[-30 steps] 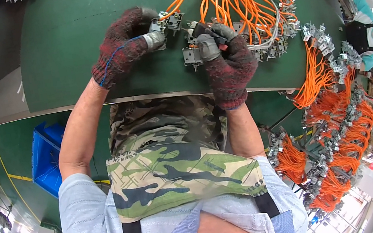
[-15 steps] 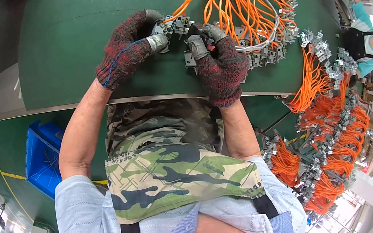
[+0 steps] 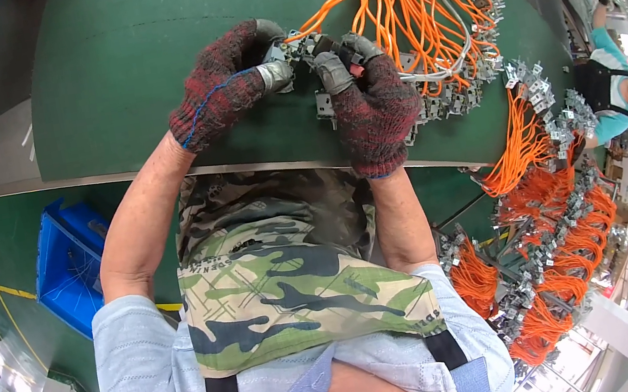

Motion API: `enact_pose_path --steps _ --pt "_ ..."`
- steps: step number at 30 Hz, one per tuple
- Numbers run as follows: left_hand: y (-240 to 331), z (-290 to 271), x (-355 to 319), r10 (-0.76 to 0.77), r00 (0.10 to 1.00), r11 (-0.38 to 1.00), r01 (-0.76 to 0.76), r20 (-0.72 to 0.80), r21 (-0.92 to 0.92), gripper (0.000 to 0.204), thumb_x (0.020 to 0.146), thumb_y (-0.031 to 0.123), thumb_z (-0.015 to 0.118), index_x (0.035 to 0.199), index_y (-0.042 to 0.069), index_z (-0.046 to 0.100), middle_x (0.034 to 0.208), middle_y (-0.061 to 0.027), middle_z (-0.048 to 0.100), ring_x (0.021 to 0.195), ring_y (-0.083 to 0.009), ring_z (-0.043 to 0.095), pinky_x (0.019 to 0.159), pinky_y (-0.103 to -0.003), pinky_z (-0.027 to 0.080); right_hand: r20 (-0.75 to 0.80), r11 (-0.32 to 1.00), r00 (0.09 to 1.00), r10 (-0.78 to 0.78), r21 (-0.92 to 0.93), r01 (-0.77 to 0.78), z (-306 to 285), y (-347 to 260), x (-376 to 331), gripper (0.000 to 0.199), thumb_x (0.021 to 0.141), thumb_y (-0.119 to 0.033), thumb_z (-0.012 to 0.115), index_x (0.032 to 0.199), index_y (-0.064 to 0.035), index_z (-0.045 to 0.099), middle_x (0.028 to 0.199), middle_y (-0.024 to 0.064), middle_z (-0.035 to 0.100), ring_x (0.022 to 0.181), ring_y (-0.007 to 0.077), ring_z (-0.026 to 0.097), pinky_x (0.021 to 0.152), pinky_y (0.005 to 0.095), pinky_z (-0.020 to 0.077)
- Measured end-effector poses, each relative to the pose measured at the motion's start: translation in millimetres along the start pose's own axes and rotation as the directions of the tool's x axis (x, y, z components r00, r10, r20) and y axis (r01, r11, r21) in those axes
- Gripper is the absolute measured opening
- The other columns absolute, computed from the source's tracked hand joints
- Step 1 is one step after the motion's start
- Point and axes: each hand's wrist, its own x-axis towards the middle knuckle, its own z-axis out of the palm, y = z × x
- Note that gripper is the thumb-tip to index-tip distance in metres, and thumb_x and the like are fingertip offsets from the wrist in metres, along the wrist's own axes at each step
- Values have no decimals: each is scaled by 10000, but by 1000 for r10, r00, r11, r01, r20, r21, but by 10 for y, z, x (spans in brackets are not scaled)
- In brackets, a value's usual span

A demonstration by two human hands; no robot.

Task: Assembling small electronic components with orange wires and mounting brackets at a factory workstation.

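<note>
Near the table [image 3: 102, 90] front edge, both gloved hands, left [image 3: 227, 85] and right [image 3: 370, 106], pinched a metal connector [image 3: 303, 51] whose orange wires [image 3: 414, 2] could snag.

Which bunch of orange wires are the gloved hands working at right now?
The bunch on the green table, fanned out above the right hand. The other orange bunches hang off to the right, beyond both hands.

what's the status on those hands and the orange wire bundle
Left hand and right hand both shut on metal connector. Orange wire bundle on green belt.
</note>
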Motion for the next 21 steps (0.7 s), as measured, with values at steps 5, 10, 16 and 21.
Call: enact_pose_path --steps 5,10,16,21 --pt "2 -3 -4 -18 1000 998 19 16 -54 436 923 162 774 1322 28 660 1156 -74 727 1051 -145 683 963 -342 568 26 996 995 91 20 -92 52 -78 52 291 950 -176 820 1196 -38 752 989 104 795 844 181 769 756 316 605" --pt "23 35 -22 -6 1000 999 5 24 41 440 922 173 779 1327 44 663 1160 -77 726 1068 -143 680 990 -341 560 14 997 1000 -24 -73 25 40 -13 17 330 939 -172 836 1207 -1 746 980 115 804 846 154 763 771 305 609" --pt "72 75 -46 148 984 950 -115 -95 291 460 887 97 761 1332 41 663 1220 -100 726 1136 -217 684 1043 -388 545 -67 991 997 25 131 -16 -80 23 50 347 948 -123 824 1227 54 717 1001 137 796 860 113 712 803 288 594" --pt "366 85 24 631 763 52 -220 139 974 499 818 105 727 1314 83 684 1323 -153 701 1234 -358 638 1131 -488 476 -244 981 968 60 195 -11 -576 280 -17 322 970 -75 790 1238 71 691 1004 113 763 892 101 660 834 261 562"
